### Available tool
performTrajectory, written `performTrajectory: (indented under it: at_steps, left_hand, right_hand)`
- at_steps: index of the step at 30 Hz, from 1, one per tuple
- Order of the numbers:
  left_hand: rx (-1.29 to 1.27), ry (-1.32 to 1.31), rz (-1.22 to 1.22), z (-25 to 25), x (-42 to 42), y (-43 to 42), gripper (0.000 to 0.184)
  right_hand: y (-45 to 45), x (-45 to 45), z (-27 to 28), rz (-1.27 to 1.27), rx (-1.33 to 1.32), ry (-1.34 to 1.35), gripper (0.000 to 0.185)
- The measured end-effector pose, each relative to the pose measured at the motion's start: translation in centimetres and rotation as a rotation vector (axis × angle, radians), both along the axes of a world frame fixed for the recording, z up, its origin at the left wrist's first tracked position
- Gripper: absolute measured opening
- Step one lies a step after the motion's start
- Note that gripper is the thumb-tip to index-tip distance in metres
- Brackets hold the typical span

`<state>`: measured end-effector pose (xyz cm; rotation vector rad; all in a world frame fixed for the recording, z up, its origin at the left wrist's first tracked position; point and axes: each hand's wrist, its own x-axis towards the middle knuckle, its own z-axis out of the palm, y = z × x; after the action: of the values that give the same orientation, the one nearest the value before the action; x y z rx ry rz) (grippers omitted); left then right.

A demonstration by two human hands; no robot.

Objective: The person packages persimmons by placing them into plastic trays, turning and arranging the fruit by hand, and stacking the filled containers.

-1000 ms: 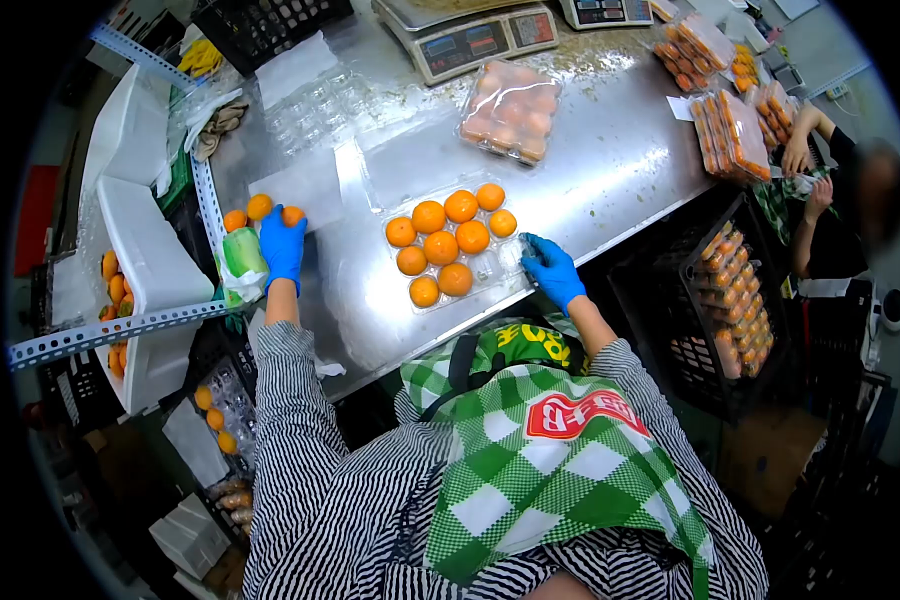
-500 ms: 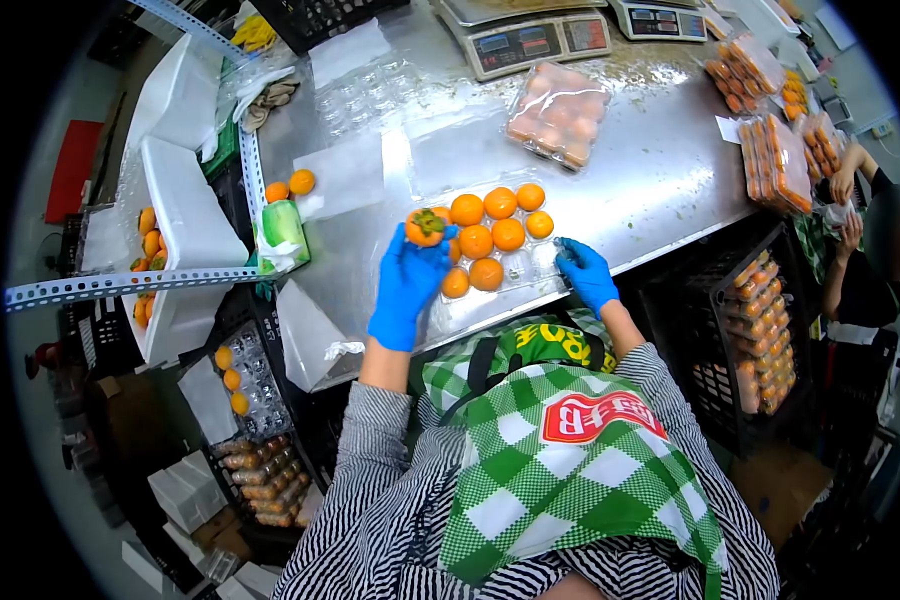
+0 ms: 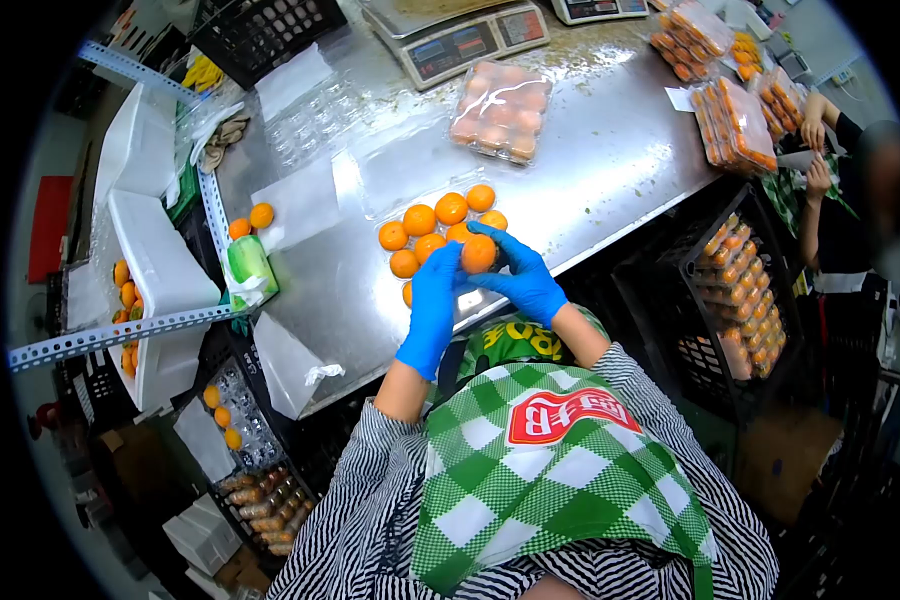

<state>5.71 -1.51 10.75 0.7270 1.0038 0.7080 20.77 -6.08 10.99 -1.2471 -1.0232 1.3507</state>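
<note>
Bright worktop (image 3: 610,190), corners swallowed by black!
White glare is thrown back by the metal and the fruit pack's (image 3: 500,112) film; edges are bent by lens distortion, the lower left is left dim, a co-worker's head (image 3: 884,180) is blurred.

The held fruit (image 3: 479,254) is round, smooth and uniformly orange. It sits between the left hand (image 3: 432,305) and the right hand (image 3: 530,283), over the near side of the tray (image 3: 410,243); contact with the tray base cannot be determined.

The tray is clear, thin plastic, lies flat near the front edge of the metal tabletop (image 3: 610,180), and is partly covered by the hands. The loaded fruits (image 3: 451,208) are round, orange and glossy, varying slightly in size. Four form the far row, fully visible. Four form the next row, the right-hand two partly covered. One shows partially in the near row, at the left.
</note>
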Motion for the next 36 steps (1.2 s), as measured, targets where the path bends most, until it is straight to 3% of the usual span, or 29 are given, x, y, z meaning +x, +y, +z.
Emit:
performTrajectory:
  at_steps: [2,6,8,11,14,15,18,20,23,27,36]
  left_hand:
    - [-0.086,-0.076,-0.062,0.4,-0.4,0.6,0.044]
    - [-0.229,-0.188,-0.176,0.9,-0.9,0.8,0.036]
    - [-0.126,-0.086,-0.223,0.8,-0.8,0.7,0.034]
    - [0.138,0.12,-0.214,0.7,-0.7,0.7,0.035]
    - [0.293,0.202,-0.168,1.1,-0.7,0.4,0.036]
    - [0.319,0.205,-0.153,1.2,-0.7,0.4,0.037]
    - [0.031,0.048,-0.116,1.0,-1.5,1.5,0.039]
    - [0.022,0.032,-0.126,1.5,-1.8,1.8,0.037]
    - [0.11,0.056,-0.141,1.1,-1.8,1.5,0.034]
    - [0.223,0.123,-0.158,0.1,-1.9,1.6,0.032]
    - [0.096,0.065,-0.175,0.5,-2.4,2.1,0.035]
  right_hand:
    - [-0.3,0.2,0.6,-0.063,-0.082,0.358,0.065]
    - [-1.1,0.5,-0.2,-0.107,-0.121,0.338,0.062]
    - [-1.4,0.2,-0.5,-0.108,-0.109,0.339,0.064]
    - [-1.6,0.4,-0.9,-0.083,-0.045,-0.031,0.065]
    - [-1.5,0.1,-0.4,-0.07,-0.019,-0.165,0.066]
    - [-1.4,0.0,-0.4,-0.082,-0.032,-0.106,0.064]
    - [-1.0,-0.1,-0.6,-0.129,-0.087,0.103,0.06]
    - [-0.8,-0.3,-0.9,-0.176,-0.15,0.278,0.058]
    - [-0.3,-0.3,-0.2,-0.167,-0.266,0.264,0.057]
    - [0.3,-0.9,-0.3,-0.082,-0.195,0.185,0.057]
    - [0.4,-0.2,-0.5,-0.004,-0.413,0.228,0.057]
